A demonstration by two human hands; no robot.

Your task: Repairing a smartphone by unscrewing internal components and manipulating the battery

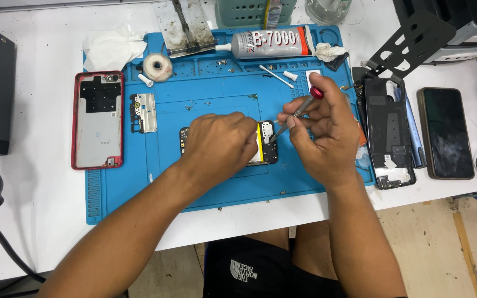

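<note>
Seen from above, two bare hands work at the middle of a blue mat [139, 187] lying on a white surface [40, 221]; the left hand [219, 140] lies palm down, fingers curled, over an opened phone [266, 144], covering most of it and pressing it to the mat; only the phone's right end shows, with a yellow strip and a small white plate; the right hand [327, 135], just at 3 o'clock of the phone, is closed around a screwdriver [299, 110] with a red cap, held in the fingertips and tilted so its tip points down at the phone's exposed end; whether the tip touches is too small to tell; at 9 o'clock of the hands, half off the mat, lies a red-rimmed back cover [97, 120], inner side up; just beside it on the mat sits a small metal shield [143, 112]; at 12 o'clock lies a glue tube [271, 43] on its side, with a tape roll [157, 67] and a crumpled tissue [111, 47] toward 11 o'clock; at 3 o'clock, at the mat's edge, rests another opened phone frame [390, 132], and beyond it a dark phone [445, 132] face up.
</note>
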